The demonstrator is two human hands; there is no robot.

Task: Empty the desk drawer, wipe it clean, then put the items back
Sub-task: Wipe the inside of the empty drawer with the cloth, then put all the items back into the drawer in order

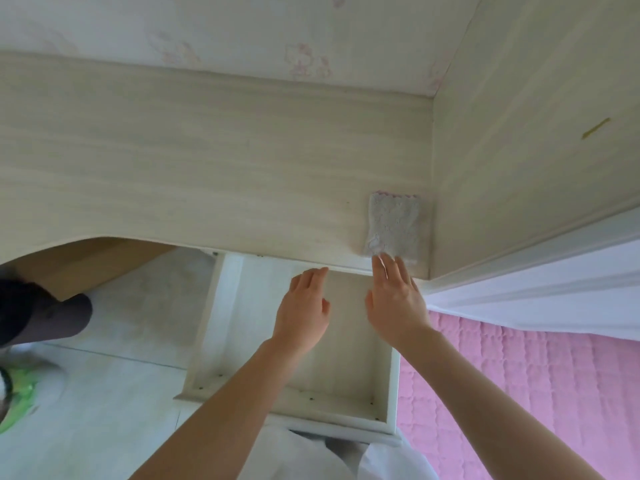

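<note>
The white desk drawer (221, 327) stands pulled out below the desk's front edge, and nothing shows on its pale wood floor. A folded grey cloth (394, 223) with a pink scalloped edge lies on the desk top (207, 161) at the right, near the side panel. My right hand (394, 299) hovers over the drawer's back right with fingers spread, its fingertips touching the cloth's near edge. My left hand (304, 313) is over the drawer's middle, fingers loosely apart and holding nothing.
A tall pale wood panel (536, 133) closes off the desk's right side. A pink quilted bed cover (519, 382) and white sheet lie at the right. A dark chair part (41, 317) and a green-and-white object sit on the floor at the left.
</note>
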